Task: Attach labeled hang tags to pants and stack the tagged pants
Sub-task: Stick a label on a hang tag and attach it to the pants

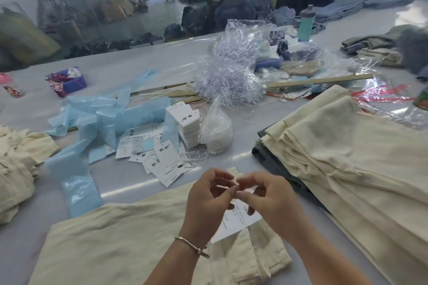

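Hands [208, 194] pinching rectangular paper tag [236, 220]

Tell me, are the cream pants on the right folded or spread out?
Folded. The cream pants lie in a stack of flat layers, edges showing one above another.

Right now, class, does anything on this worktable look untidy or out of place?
Yes. Loose hang tags lie scattered and overlapping beside the neat tag stack, and crumpled blue plastic strips sprawl across the table.
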### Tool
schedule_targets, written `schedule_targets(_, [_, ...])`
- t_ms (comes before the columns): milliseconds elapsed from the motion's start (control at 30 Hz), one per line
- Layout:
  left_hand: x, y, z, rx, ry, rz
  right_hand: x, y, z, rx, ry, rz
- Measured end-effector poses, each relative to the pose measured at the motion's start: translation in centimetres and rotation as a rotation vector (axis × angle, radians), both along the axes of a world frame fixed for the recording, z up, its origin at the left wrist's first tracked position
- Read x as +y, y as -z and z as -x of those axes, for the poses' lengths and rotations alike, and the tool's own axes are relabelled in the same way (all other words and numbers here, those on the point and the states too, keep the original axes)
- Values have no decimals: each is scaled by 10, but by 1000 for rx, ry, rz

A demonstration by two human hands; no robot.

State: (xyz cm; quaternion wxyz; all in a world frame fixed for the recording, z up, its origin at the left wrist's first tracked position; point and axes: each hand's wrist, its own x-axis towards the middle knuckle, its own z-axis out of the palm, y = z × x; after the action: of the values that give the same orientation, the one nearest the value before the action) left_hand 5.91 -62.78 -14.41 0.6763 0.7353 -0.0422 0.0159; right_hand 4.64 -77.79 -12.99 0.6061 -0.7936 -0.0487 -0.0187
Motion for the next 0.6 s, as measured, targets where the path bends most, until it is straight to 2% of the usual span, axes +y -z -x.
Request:
schedule_targets(233, [0,13,-1,125,-35,106,-8,17,-6,301,-55,-112])
schedule_targets(433, [-2,23,-1,155,-9,168,-12,27,-10,533,-89,-378])
schedule_targets(533, [1,30,-1,160,-7,123,-9,35,-10,530,-3,-447])
schedule_targets(600, [6,34,-1,156,10,28,-13,39,-11,386,190,-373])
